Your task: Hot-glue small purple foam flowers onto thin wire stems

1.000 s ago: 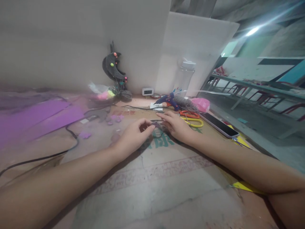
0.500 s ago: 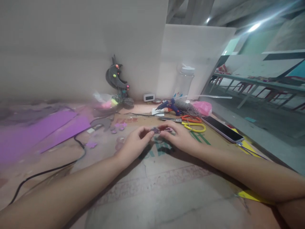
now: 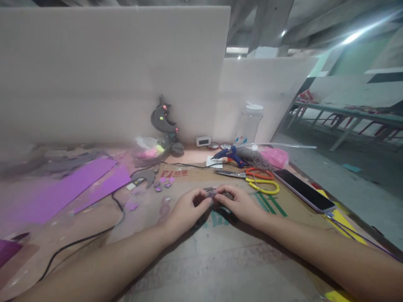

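Observation:
A small dark purplish piece is pinched between my two hands above the cardboard sheet. My left hand holds its left side between thumb and fingers. On its other side my right hand grips it the same way. Fingertips cover most of the piece, so its kind is unclear. Beyond the hands lie scissors with orange and yellow handles. Several small purple and grey cut-outs lie to the left of the scissors, near a grey crescent shape.
A blue glue gun, grey yarn and a clear bottle stand at the back. A phone lies at the right. Purple sheets and a black cable occupy the left. A dark crescent ornament stands by the wall.
The view has tilted up, so everything sits lower in the picture. My hands have come closer together around the small piece, and a pinkish bit by the right fingers no longer shows.

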